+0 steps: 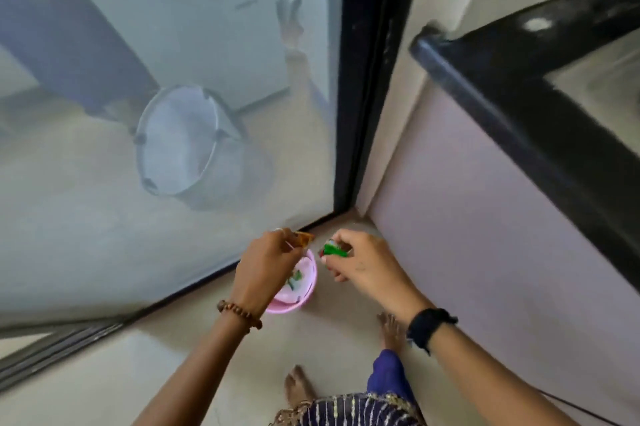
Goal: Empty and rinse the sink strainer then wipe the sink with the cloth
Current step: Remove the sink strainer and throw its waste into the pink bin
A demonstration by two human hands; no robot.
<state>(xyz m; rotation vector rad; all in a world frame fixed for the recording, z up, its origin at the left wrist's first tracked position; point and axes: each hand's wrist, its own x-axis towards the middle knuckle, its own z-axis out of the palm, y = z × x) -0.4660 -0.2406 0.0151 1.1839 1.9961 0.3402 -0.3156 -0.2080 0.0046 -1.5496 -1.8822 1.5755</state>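
A person stands barefoot on a pale tiled floor (pixel 194 366), bending over a small pink bowl (pixel 300 290) set on the floor in the corner where a mesh screen door (pixel 173 44) meets a lilac wall panel (pixel 485 217). The bowl, which may be the sink strainer though the blur leaves that unsure, sits upright with its round mouth facing up, so no long axis shows; bits of green and white waste lie inside it.

The left hand (pixel 265 266), a bead bracelet (pixel 239 313) on its wrist, hangs directly over the bowl with fingertips pinched on a small orange-brown scrap (pixel 304 237) held just above the bowl's far rim. The right hand (pixel 360 261), with a black band (pixel 429 325) on the wrist, is just right of the bowl, fingers closed around a green-and-red wrapper (pixel 334 249) whose long axis runs roughly left to right. The two hands are near one another but apart.

Beyond the bowl, behind the screen, a metal bucket (pixel 194 148) stands on the outer floor, its mouth tipped toward the camera. The black door frame (pixel 360 79) rises from the corner just past the bowl. Nearer the camera than the bowl, two bare feet (pixel 298 387) and a blue patterned garment (pixel 363 408) show at the bottom edge.
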